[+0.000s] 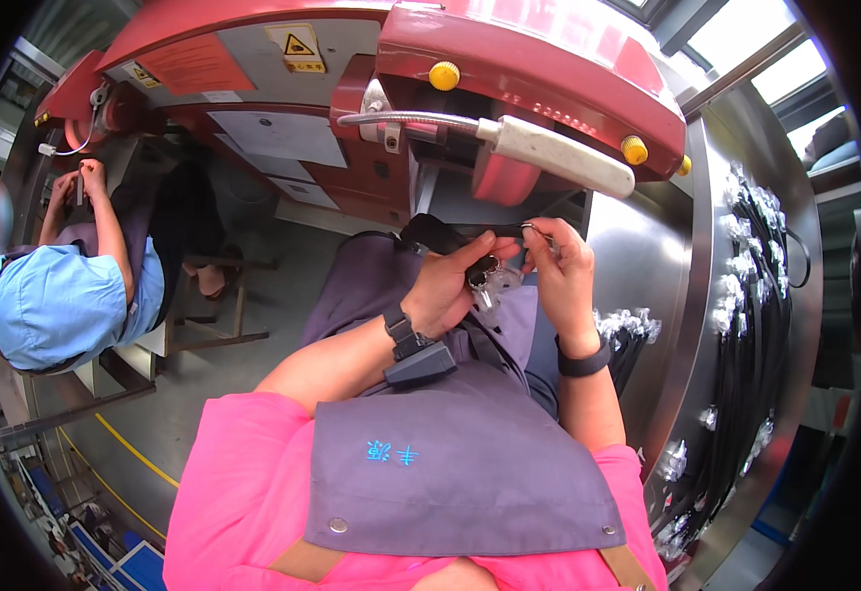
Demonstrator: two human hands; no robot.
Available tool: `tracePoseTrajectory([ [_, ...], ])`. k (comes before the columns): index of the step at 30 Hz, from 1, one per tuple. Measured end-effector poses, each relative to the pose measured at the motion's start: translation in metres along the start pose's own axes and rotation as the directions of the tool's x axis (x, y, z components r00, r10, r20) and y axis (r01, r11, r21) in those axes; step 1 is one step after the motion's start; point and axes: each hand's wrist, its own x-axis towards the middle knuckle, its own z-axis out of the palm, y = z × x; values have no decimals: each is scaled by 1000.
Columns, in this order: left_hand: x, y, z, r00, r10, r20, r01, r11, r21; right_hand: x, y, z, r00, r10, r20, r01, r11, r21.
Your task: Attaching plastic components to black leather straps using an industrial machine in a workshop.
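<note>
In front of my lap, just below the red machine (509,59), both hands hold a black strap (434,234). My left hand (440,291) is closed round it, with metal hardware and a clear plastic wrapping (491,298) hanging by its fingers. Thumb and fingers of my right hand (563,276) pinch the strap's other stretch, to the right of the left hand. A short length of strap runs between the two hands. What sits under the right fingertips is too small to make out.
A metal tray (687,414) on the right carries many black straps (746,345) with plastic-wrapped ends. More wrapped ends (628,325) lie beside my right wrist. A lamp with a flexible neck (563,156) hangs above my hands. A co-worker in blue (66,305) sits at the left.
</note>
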Motion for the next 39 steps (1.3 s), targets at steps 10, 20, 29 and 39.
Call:
tracePoseTrajectory([
  [10, 8, -1, 9, 1000, -26, -7, 25, 998, -54, 20, 27, 4, 993, 116, 18, -117, 979, 165],
  [20, 11, -3, 13, 999, -7, -40, 4, 995, -96, 32, 36, 2, 976, 196, 91, -213, 946, 245],
  [29, 15, -5, 8, 999, -19, -41, 14, 994, -112, 40, 36, -2, 963, 199, 185, -237, 948, 215],
  [39, 16, -6, 7, 998, 2, -59, -7, 996, -86, 43, 31, -2, 958, 209, 199, -250, 945, 210],
])
